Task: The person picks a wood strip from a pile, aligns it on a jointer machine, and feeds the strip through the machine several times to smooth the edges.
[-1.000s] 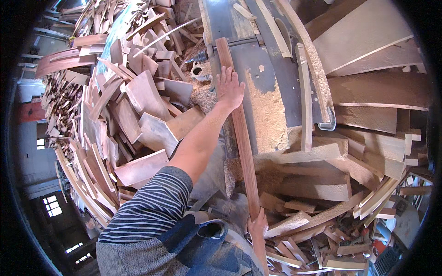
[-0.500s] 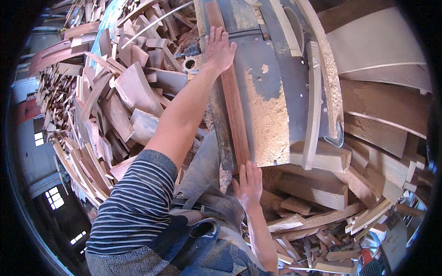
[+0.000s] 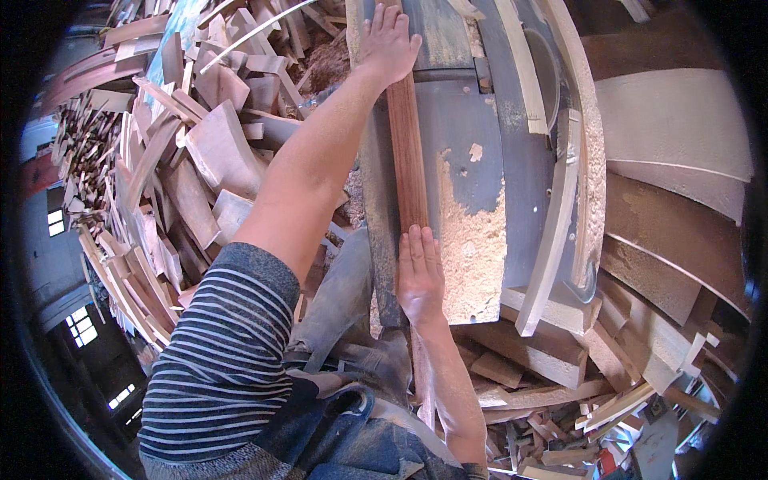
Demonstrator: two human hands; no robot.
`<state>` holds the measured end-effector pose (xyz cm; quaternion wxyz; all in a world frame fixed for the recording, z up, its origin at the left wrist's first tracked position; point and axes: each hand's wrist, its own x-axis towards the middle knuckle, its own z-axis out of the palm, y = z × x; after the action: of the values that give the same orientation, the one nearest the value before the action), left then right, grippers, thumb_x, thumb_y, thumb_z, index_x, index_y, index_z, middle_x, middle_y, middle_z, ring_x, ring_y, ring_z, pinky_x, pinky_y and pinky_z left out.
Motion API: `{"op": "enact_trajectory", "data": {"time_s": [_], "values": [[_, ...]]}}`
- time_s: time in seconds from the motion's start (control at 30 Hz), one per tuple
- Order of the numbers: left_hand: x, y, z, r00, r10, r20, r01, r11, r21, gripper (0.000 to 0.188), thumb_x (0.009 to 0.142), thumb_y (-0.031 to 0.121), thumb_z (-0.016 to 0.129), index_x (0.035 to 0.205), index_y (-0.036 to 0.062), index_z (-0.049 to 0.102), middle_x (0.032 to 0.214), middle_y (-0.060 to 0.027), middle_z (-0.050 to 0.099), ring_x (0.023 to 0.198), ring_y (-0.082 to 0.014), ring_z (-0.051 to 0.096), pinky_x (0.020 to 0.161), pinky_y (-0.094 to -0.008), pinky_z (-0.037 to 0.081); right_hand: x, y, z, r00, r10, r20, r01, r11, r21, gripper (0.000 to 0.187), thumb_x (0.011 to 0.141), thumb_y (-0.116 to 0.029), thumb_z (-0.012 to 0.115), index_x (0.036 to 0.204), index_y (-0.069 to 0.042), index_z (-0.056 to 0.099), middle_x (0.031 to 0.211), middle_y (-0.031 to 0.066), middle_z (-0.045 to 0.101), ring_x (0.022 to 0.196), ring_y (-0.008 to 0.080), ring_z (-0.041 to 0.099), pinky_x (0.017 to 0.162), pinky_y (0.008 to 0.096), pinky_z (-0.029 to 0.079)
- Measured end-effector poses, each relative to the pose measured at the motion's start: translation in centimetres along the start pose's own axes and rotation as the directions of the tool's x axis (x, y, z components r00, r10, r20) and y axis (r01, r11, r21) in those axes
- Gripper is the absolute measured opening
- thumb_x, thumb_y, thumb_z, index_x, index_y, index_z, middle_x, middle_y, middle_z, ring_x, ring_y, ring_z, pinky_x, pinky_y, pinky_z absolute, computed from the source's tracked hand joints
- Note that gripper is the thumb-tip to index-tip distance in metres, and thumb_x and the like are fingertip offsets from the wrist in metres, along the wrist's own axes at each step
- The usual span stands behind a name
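A long, narrow reddish-brown wood strip (image 3: 410, 152) lies lengthwise on a grey metal machine table (image 3: 472, 188) partly covered with sawdust. Toward the far end, my left hand (image 3: 388, 44) rests palm down on the strip, fingers spread over its top. My right hand (image 3: 420, 272) is at the strip's near end, its straight fingers lying flat and touching that end. Neither hand is wrapped round the wood. The strip's far part is hidden beneath my left hand and runs up toward the picture's upper edge.
A pale wood bar (image 3: 552, 224) lies along the table's right side. Curved wood offcuts (image 3: 224, 148) heap up on the left. Stacked boards (image 3: 544, 348) stand at the lower right, and large curved panels (image 3: 676, 120) lie farther right. Sawdust (image 3: 472, 264) covers the table's near corner.
The strip has slid away from me along the table. My right hand has moved forward with its near end, and my left hand has also shifted farther away, staying flat on the wood.
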<state>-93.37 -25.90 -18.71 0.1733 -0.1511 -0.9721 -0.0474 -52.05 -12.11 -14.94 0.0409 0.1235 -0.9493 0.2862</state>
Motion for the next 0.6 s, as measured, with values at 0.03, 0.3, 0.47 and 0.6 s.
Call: {"op": "enact_trajectory", "data": {"time_s": [0.03,0.3,0.47,0.6], "values": [[0.7,-0.1,0.0,1.0,0.0,-0.011,0.0,0.999,-0.038,0.057,0.104,0.039,0.047,0.145,-0.0011,0.046,0.157,-0.0224,0.039,0.152,-0.0414,0.027,0.123,-0.0535,0.026,1.0,0.1,0.0,1.0,0.007,0.008,-0.007,1.0,0.004,0.044,0.092,-0.004,0.06,0.135,0.008,0.062,0.151,0.0225,0.054,0.145,0.0407,0.046,0.121,0.0531,0.037],[8.0,-3.4,2.9,0.999,0.003,-0.049,-0.01,0.988,-0.154,0.057,0.098,0.031,0.058,0.142,-0.0054,0.048,0.155,-0.0234,0.039,0.149,-0.0442,0.03,0.121,-0.0557,0.029,9.4,0.9,0.6,1.0,-0.006,-0.008,0.006,1.0,0.021,0.046,0.089,0.0,0.064,0.134,0.01,0.061,0.15,0.0252,0.053,0.143,0.0431,0.047,0.119,0.0551,0.039],[12.5,-5.0,3.0,1.0,0.001,-0.018,-0.005,0.979,-0.203,0.056,0.098,0.03,0.059,0.14,-0.0049,0.049,0.154,-0.0229,0.04,0.149,-0.0448,0.03,0.119,-0.0573,0.031,14.7,1.9,1.2,0.999,-0.024,-0.041,0.024,1.0,0.0,0.046,0.089,0.0,0.064,0.133,0.011,0.061,0.149,0.0268,0.053,0.142,0.0444,0.048,0.119,0.0551,0.038],[16.4,-6.6,4.6,0.999,-0.008,-0.037,0.001,0.983,-0.183,0.053,0.098,0.03,0.058,0.138,-0.0044,0.05,0.152,-0.0231,0.042,0.148,-0.0452,0.032,0.117,-0.0596,0.033,18.9,2.6,2.0,0.998,-0.034,-0.058,0.033,0.999,-0.011,0.047,0.089,0.0,0.064,0.135,0.011,0.06,0.15,0.0273,0.052,0.143,0.0446,0.047,0.119,0.0538,0.038]]}}
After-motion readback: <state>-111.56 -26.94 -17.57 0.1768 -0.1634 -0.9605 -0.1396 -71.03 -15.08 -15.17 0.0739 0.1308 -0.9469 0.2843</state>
